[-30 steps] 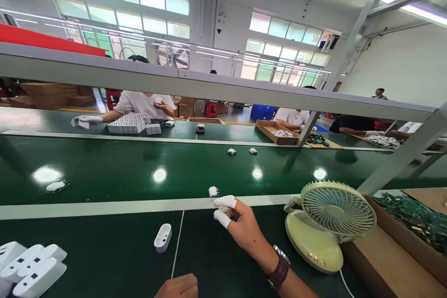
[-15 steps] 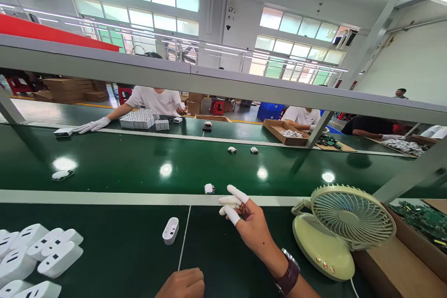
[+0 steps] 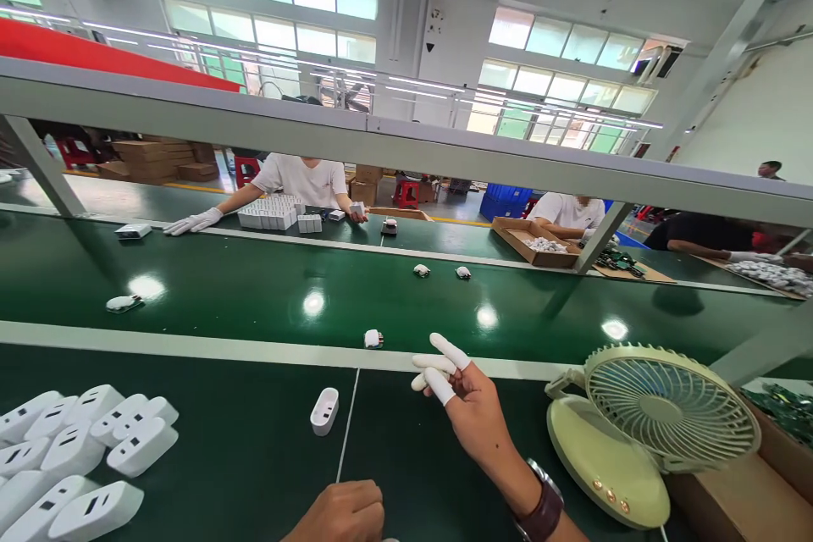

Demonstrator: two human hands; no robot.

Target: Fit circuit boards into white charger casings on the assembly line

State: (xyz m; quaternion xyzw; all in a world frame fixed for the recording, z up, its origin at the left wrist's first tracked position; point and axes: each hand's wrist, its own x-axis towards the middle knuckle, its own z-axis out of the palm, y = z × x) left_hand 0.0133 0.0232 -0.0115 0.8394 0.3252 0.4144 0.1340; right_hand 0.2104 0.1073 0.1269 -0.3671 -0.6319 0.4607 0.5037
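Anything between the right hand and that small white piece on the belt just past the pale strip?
Nothing visible. The right hand is open at the pale strip. The small white piece lies just beyond it, left of the fingertips, and only the strip itself lies between them.

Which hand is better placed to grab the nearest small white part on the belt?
Right: the right hand is stretched out near the small white part; the left hand sits curled farther back.

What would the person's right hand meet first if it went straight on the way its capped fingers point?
The right hand points forward and left. First in that line is likely the small white part on the green conveyor belt, just past the pale edge strip, though depth is unclear.
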